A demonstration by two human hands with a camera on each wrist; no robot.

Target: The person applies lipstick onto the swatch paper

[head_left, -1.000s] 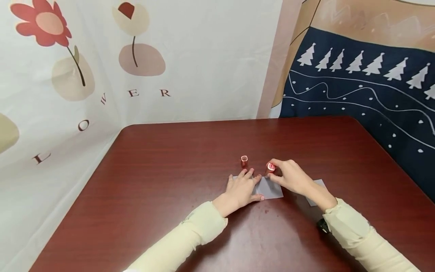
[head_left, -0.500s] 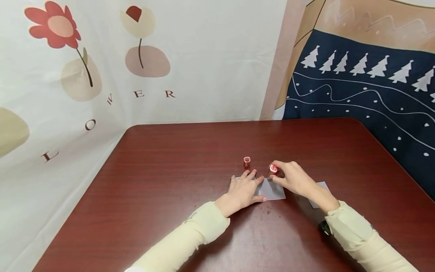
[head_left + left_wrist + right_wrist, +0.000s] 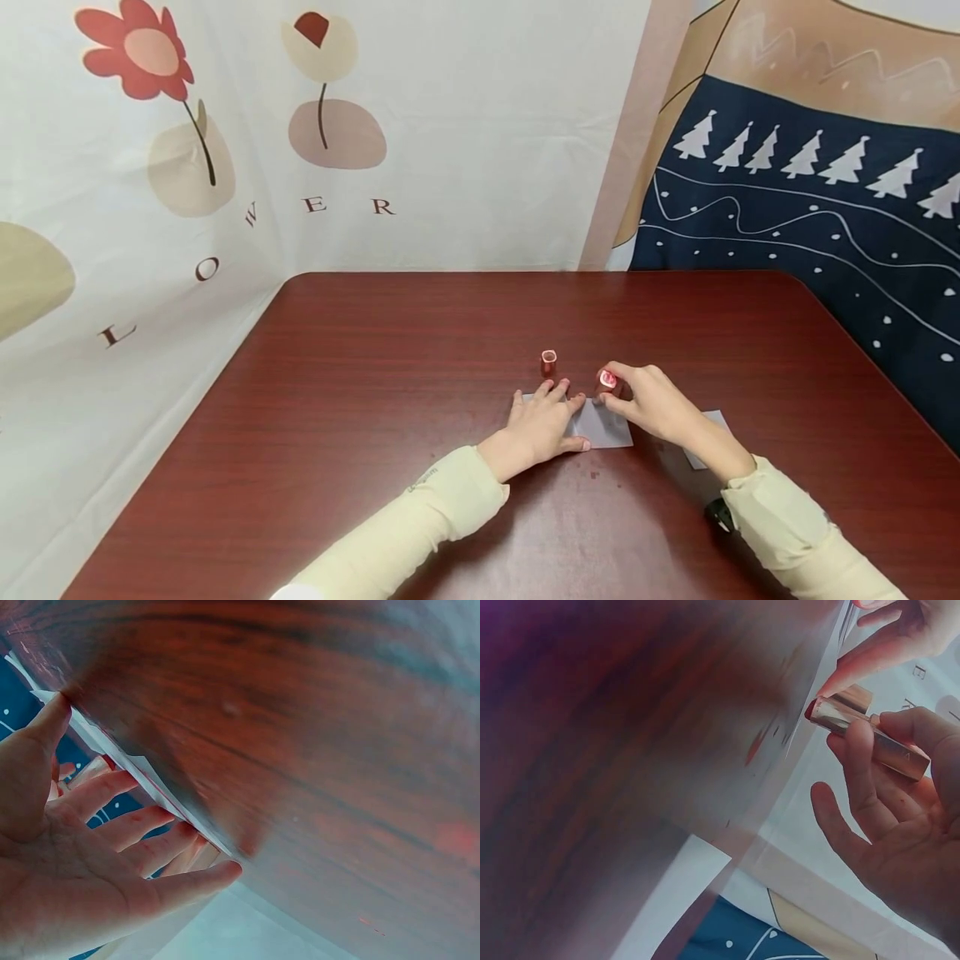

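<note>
My left hand [image 3: 542, 425] lies with fingers spread over a small sheet of pale paper [image 3: 609, 429], its fingertips at the sheet's far edge. In my right hand [image 3: 663, 408] a lipstick [image 3: 900, 756] with a shiny copper tube is pinched between thumb and fingers. Its red tip [image 3: 810, 709] points down at the paper, close by the left index finger, as the right wrist view shows. From the head, the tube's end [image 3: 607, 381] faces up. Just beyond the left fingers, the copper lipstick cap [image 3: 549, 363] stands upright with its hollow end up.
A second pale paper piece [image 3: 679, 896] lies on the dark red-brown table [image 3: 375, 375], partly under the right forearm. A black item [image 3: 720, 515] shows at the right cuff. Printed cloths [image 3: 480, 125] hang behind the table. Small reddish marks [image 3: 595, 475] dot the tabletop.
The head view has shifted slightly, so everything sits a little lower and further right. Both hands, the lipstick and the paper keep nearly the same places relative to each other.
</note>
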